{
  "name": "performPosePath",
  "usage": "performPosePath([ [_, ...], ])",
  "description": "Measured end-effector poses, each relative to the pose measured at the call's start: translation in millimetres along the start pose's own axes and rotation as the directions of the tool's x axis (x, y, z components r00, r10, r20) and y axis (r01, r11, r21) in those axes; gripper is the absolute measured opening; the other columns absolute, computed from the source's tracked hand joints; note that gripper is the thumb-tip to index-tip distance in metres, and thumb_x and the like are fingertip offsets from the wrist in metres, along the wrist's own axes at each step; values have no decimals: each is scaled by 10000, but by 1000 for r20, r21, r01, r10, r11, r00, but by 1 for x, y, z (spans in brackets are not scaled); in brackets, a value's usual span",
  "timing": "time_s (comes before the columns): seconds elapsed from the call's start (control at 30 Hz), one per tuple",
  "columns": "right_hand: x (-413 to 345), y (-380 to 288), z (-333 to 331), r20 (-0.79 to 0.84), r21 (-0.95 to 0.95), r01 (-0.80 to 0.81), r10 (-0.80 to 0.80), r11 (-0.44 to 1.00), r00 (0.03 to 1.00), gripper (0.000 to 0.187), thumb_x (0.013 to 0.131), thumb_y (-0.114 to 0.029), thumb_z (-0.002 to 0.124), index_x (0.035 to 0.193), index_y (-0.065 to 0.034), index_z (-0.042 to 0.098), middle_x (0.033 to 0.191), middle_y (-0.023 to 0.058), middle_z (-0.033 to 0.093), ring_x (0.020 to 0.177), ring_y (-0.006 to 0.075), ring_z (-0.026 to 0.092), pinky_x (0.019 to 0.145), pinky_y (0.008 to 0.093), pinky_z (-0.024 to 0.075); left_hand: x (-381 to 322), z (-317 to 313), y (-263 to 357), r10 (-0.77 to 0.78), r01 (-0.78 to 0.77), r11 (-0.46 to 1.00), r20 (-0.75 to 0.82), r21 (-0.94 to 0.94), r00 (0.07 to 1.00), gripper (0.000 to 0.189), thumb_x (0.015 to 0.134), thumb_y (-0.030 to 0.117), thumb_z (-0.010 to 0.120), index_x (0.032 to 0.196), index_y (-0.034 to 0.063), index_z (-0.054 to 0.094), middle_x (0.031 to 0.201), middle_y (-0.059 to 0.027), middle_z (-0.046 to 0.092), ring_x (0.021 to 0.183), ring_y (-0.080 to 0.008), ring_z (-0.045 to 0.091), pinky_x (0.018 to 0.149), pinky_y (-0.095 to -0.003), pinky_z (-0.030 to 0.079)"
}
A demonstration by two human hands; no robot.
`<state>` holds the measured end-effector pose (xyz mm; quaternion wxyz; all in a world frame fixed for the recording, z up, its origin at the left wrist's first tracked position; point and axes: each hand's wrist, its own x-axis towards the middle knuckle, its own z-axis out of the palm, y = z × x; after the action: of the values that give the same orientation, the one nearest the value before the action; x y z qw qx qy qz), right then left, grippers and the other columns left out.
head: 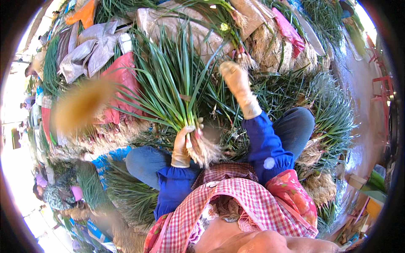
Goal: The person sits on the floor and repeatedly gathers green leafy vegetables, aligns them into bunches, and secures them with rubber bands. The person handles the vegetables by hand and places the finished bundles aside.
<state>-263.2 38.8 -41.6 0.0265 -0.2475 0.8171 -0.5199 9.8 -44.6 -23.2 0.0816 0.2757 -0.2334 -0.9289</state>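
Note:
My left hand (pixel 182 145), in a pale glove, grips a bunch of green onions (pixel 177 104) near the white stem bases. The long leaves fan upward and away from me, while the pale roots (pixel 205 151) hang toward my lap. Raised to the right is my right hand (pixel 234 77), also gloved, its back to the camera and slightly blurred. Its fingers are hidden, so whether it holds anything is unclear. Just beyond it lie more green onions (pixel 242 57) with reddish bulbs and roots. Loose leaves and trimmings (pixel 221 117) cover the ground between my knees.
Root-out stacks of green onions (pixel 272 47) stand at the far right, with others (pixel 332 107) along my right side. Sacks (pixel 95 47) and red cloth (pixel 121 85) cover the left piles. A person (pixel 60 193) sits at far left. A brown blur (pixel 82 106) hides part of the left.

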Motion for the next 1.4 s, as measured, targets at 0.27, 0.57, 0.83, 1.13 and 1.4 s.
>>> performPosePath([
  [0.27,109,32,-42,122,-525,-225,335,821,934,378,802,-458,642,916,-99,679,868,136,684,874,336,658,761,439,503,-18,12,22,44,-42,999,79,-27,996,558,817,116,580,1329,-45,429,1169,-164,604,960,-216,606,801,-320,535],
  [0.57,-40,-66,20,259,-134,543,-500,829,827,203,809,-297,631,880,-109,659,870,78,663,872,260,660,732,375,533,6,12,9,-76,73,986,19,152,997,525,800,131,618,1277,-59,506,1028,-152,672,840,-215,647,791,-340,539],
  [0.83,82,-56,11,-23,-258,215,-229,942,973,66,791,-116,582,814,-138,640,764,71,638,740,260,646,671,366,529,-81,27,57,4,-11,973,31,229,1000,624,723,84,643,1278,-110,438,941,-143,608,793,-213,618,629,-276,535],
  [1.13,82,35,-39,89,-696,-80,196,713,976,423,849,-474,597,894,-66,696,787,158,687,790,290,683,709,403,529,-84,25,95,233,-239,970,104,54,967,556,711,75,578,1242,-7,434,887,-31,439,780,-140,437,718,-270,395],
  [1.4,36,-32,-73,233,-47,-328,329,944,915,414,778,-454,679,836,-45,706,728,144,676,677,281,655,671,360,502,-18,32,65,287,-277,958,184,-79,940,454,760,35,566,1205,21,476,953,-87,538,840,-204,539,678,-326,540],
])
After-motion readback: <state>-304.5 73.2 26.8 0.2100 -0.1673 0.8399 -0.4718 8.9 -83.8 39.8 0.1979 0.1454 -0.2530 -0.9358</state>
